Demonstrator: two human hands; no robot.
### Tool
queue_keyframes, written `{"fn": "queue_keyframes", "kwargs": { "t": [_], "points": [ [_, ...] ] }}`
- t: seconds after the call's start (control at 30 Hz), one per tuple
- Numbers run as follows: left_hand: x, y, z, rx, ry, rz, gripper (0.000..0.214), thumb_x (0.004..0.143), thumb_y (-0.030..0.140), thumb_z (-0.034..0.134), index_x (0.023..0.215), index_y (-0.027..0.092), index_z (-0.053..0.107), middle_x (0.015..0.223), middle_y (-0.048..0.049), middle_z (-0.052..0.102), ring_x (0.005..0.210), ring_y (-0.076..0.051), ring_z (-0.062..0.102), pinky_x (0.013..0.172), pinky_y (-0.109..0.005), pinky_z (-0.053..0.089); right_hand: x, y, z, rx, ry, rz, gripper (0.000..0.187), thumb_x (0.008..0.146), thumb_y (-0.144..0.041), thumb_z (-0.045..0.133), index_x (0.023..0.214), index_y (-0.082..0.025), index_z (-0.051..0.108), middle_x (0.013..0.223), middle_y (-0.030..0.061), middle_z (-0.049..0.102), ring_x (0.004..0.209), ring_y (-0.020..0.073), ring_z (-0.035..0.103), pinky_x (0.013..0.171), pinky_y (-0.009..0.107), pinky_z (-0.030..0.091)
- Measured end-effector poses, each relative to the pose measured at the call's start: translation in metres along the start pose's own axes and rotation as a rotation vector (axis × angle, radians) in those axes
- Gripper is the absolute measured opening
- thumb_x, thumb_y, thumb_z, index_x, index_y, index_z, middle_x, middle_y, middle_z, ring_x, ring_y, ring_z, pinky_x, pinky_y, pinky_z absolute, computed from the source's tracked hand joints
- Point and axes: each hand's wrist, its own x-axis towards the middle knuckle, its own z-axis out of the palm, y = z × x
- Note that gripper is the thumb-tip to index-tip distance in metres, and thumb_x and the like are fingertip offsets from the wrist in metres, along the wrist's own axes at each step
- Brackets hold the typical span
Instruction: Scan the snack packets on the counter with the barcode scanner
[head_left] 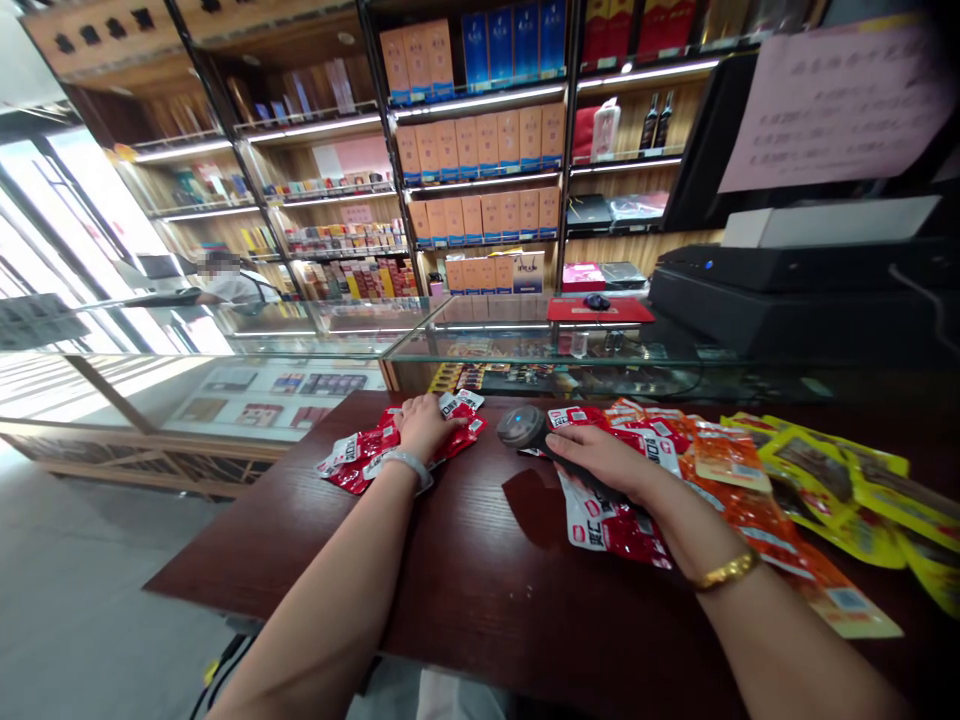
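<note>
My left hand (424,430) is on a loose pile of red-and-white snack packets (360,455) at the table's left, fingers curled down over one of them; the fingertips are partly hidden. My right hand (600,458) is wrapped around the dark handle of a barcode scanner (523,427), whose round head points left and shows a small blue light. Beneath and beside that hand lie more red-and-white packets (589,515). Orange packets (731,455) overlap them to the right, and yellow packets (817,480) spread farther right.
All this lies on a dark wooden table (465,590). Beyond it stand glass display counters (337,335), with a mouse (597,301) on a red mat. Black equipment (750,290) rises at right. Shelves hold boxes (487,140). Another person (232,285) is behind the left counter.
</note>
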Motion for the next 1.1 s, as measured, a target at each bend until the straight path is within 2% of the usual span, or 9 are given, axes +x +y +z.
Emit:
{"fn": "queue_keyframes", "kwargs": {
  "t": [0.13, 0.27, 0.57, 0.73, 0.8, 0.87, 0.97, 1.03, 1.1],
  "points": [
    [0.001, 0.004, -0.004, -0.222, 0.051, -0.033, 0.046, 0.079, 0.054, 0.061, 0.113, 0.022, 0.056, 0.102, -0.0085, 0.071, 0.1, -0.028, 0.063, 0.084, -0.035, 0.041, -0.003, -0.004, -0.002, 0.012, 0.007, -0.008, 0.053, 0.079, -0.071, 0.059, 0.084, -0.018, 0.059, 0.063, -0.0036, 0.055, 0.047, 0.0093, 0.046, 0.042, 0.023, 0.035],
    [-0.003, 0.011, -0.01, -0.45, 0.072, -0.018, 0.042, 0.078, 0.05, 0.065, 0.109, 0.023, 0.056, 0.101, -0.0034, 0.072, 0.091, -0.022, 0.066, 0.075, -0.028, 0.043, -0.007, -0.011, -0.005, 0.059, 0.033, -0.022, 0.052, 0.08, -0.069, 0.059, 0.074, -0.018, 0.056, 0.06, -0.0038, 0.053, 0.045, 0.0086, 0.045, 0.042, 0.022, 0.035],
    [-0.008, 0.017, -0.006, -0.588, 0.062, -0.005, 0.039, 0.076, 0.043, 0.07, 0.106, 0.022, 0.06, 0.097, -0.0033, 0.072, 0.087, -0.02, 0.065, 0.076, -0.028, 0.046, -0.012, -0.019, -0.009, 0.075, 0.079, 0.014, 0.053, 0.078, -0.071, 0.06, 0.069, -0.019, 0.055, 0.052, -0.0041, 0.052, 0.042, 0.009, 0.044, 0.041, 0.023, 0.033],
    [-0.008, 0.018, 0.0, -0.647, 0.037, -0.022, 0.042, 0.073, 0.042, 0.074, 0.107, 0.022, 0.061, 0.096, -0.0036, 0.072, 0.089, -0.02, 0.066, 0.077, -0.029, 0.048, -0.014, -0.02, -0.011, 0.093, 0.117, 0.028, 0.053, 0.077, -0.071, 0.061, 0.073, -0.018, 0.056, 0.058, -0.0023, 0.057, 0.044, 0.009, 0.046, 0.04, 0.023, 0.033],
    [-0.011, 0.024, 0.003, -0.724, 0.006, -0.03, 0.046, 0.072, 0.042, 0.075, 0.11, 0.021, 0.06, 0.093, -0.004, 0.072, 0.086, -0.02, 0.066, 0.076, -0.029, 0.049, -0.015, -0.022, -0.011, 0.088, 0.124, 0.023, 0.053, 0.077, -0.071, 0.061, 0.072, -0.018, 0.056, 0.059, -0.0016, 0.057, 0.044, 0.009, 0.046, 0.04, 0.023, 0.034],
    [-0.015, 0.034, 0.006, -0.844, -0.085, 0.012, 0.052, 0.076, 0.044, 0.072, 0.118, 0.018, 0.058, 0.091, -0.0054, 0.072, 0.082, -0.02, 0.067, 0.075, -0.03, 0.05, -0.015, -0.023, -0.01, 0.085, 0.121, 0.022, 0.053, 0.078, -0.07, 0.061, 0.072, -0.018, 0.056, 0.058, -0.0019, 0.056, 0.043, 0.0089, 0.046, 0.04, 0.023, 0.034],
    [-0.022, 0.047, 0.008, -0.933, -0.222, 0.203, 0.057, 0.086, 0.044, 0.06, 0.136, 0.019, 0.048, 0.106, -0.0101, 0.072, 0.096, -0.022, 0.068, 0.085, -0.034, 0.051, -0.015, -0.023, -0.009, 0.08, 0.108, 0.028, 0.052, 0.08, -0.07, 0.059, 0.073, -0.019, 0.055, 0.056, -0.0032, 0.054, 0.042, 0.0087, 0.044, 0.039, 0.022, 0.032],
    [-0.023, 0.047, 0.008, -0.769, -0.172, 0.314, 0.06, 0.088, 0.042, 0.058, 0.142, 0.022, 0.044, 0.126, -0.0132, 0.065, 0.12, -0.026, 0.059, 0.102, -0.041, 0.043, -0.013, -0.022, -0.008, 0.068, 0.095, 0.022, 0.052, 0.081, -0.069, 0.059, 0.071, -0.018, 0.054, 0.054, -0.0035, 0.053, 0.041, 0.0085, 0.044, 0.039, 0.022, 0.032],
    [-0.02, 0.038, 0.007, -0.473, -0.061, 0.342, 0.062, 0.088, 0.042, 0.059, 0.144, 0.023, 0.042, 0.14, -0.0151, 0.055, 0.139, -0.03, 0.04, 0.115, -0.05, 0.024, -0.012, -0.02, -0.007, 0.058, 0.087, 0.009, 0.052, 0.081, -0.068, 0.059, 0.07, -0.018, 0.054, 0.054, -0.0036, 0.054, 0.042, 0.008, 0.044, 0.04, 0.022, 0.032]
  ]
}}
